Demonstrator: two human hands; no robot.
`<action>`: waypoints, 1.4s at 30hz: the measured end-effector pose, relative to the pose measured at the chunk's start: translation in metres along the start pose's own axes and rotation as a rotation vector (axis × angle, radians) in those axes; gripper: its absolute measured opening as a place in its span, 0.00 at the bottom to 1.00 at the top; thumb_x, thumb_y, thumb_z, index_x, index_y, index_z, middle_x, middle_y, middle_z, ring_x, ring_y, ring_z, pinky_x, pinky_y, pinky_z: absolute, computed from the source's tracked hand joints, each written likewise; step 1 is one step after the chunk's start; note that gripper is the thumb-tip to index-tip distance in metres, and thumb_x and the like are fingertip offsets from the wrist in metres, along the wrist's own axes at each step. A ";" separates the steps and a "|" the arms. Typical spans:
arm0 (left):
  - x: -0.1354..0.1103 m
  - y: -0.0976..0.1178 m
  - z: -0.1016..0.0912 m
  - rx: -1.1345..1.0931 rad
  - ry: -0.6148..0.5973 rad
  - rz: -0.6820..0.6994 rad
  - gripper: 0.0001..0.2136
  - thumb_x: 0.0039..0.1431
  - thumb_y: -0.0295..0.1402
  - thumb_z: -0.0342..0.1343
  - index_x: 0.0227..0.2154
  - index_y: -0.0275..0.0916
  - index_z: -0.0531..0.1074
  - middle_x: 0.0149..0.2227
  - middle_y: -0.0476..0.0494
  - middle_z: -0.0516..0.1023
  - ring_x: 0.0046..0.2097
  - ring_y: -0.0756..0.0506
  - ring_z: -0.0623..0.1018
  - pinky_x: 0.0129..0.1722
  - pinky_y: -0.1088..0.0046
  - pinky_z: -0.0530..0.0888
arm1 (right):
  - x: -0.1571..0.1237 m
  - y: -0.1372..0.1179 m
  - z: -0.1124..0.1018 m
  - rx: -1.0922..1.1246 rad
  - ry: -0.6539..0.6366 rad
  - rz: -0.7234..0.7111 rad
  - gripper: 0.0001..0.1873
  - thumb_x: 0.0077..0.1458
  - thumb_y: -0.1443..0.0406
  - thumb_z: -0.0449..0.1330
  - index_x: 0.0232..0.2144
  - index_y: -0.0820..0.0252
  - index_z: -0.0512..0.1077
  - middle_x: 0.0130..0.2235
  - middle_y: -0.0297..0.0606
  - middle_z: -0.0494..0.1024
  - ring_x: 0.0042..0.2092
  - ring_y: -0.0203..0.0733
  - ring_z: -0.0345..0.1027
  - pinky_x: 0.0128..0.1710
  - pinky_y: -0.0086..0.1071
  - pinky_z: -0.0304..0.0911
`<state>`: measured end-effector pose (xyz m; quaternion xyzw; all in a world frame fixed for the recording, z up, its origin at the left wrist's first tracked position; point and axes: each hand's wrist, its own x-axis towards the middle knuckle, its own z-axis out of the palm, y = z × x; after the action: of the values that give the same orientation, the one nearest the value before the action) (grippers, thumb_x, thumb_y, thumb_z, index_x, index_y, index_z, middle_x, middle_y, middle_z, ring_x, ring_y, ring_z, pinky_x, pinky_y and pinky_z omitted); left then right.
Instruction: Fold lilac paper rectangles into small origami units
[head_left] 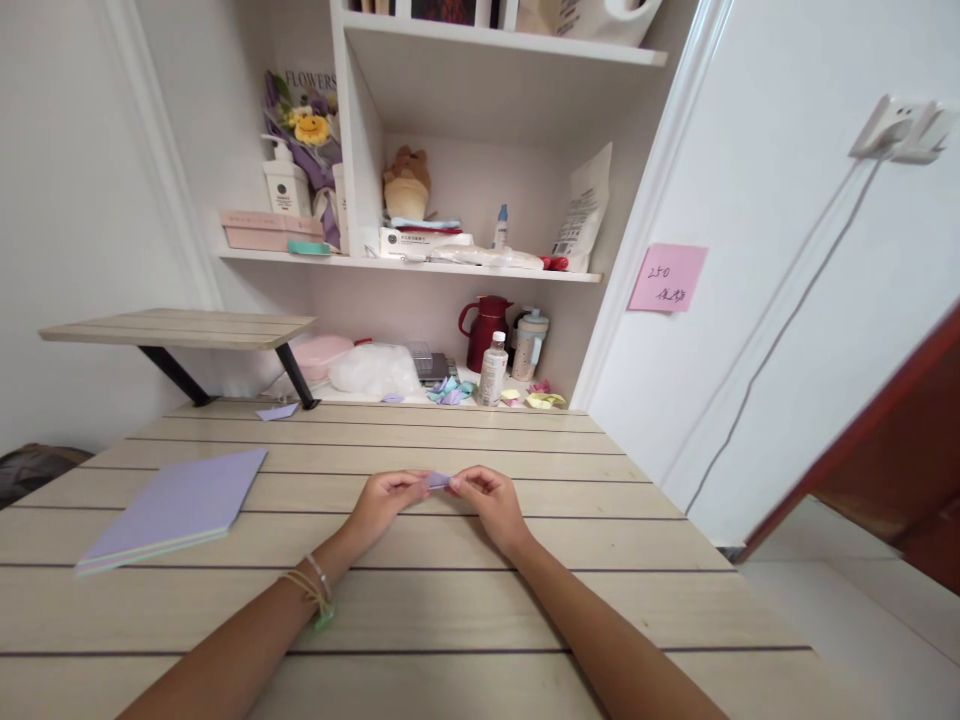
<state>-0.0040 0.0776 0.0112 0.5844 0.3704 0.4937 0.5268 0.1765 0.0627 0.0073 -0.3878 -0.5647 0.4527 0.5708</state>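
Paper (438, 481), small, purple: left end clamped in left fingers (415, 490), right end in right fingers (466, 486).

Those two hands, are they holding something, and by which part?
A small purple paper: the left hand pinches one end, the right hand the other.

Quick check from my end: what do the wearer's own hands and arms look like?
The left hand and right hand are ungloved; no sleeves show. The left wears a pale bracelet and yellowish strands with a green piece; the right has none.
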 end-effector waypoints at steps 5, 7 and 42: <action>-0.001 0.000 0.001 -0.128 -0.043 -0.150 0.16 0.44 0.38 0.61 0.34 0.31 0.75 0.38 0.36 0.78 0.38 0.41 0.78 0.45 0.63 0.71 | 0.001 0.003 0.000 0.036 0.020 0.014 0.14 0.39 0.55 0.64 0.25 0.59 0.74 0.28 0.38 0.77 0.32 0.42 0.68 0.34 0.32 0.62; -0.001 0.000 0.001 -0.121 -0.017 -0.161 0.16 0.43 0.39 0.62 0.32 0.30 0.75 0.35 0.36 0.79 0.36 0.41 0.78 0.43 0.63 0.73 | 0.001 0.002 0.000 0.037 0.019 0.028 0.15 0.38 0.54 0.64 0.25 0.59 0.74 0.28 0.39 0.77 0.33 0.42 0.68 0.34 0.33 0.62; -0.003 -0.008 0.006 0.094 -0.131 -0.106 0.21 0.43 0.40 0.61 0.38 0.31 0.69 0.26 0.41 0.78 0.28 0.44 0.78 0.29 0.71 0.74 | 0.002 0.010 0.004 0.153 0.079 0.136 0.25 0.34 0.60 0.67 0.37 0.63 0.70 0.17 0.29 0.72 0.23 0.38 0.68 0.29 0.31 0.64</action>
<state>0.0022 0.0747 0.0029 0.6190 0.3883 0.4078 0.5475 0.1712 0.0675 -0.0008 -0.3979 -0.4779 0.5165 0.5886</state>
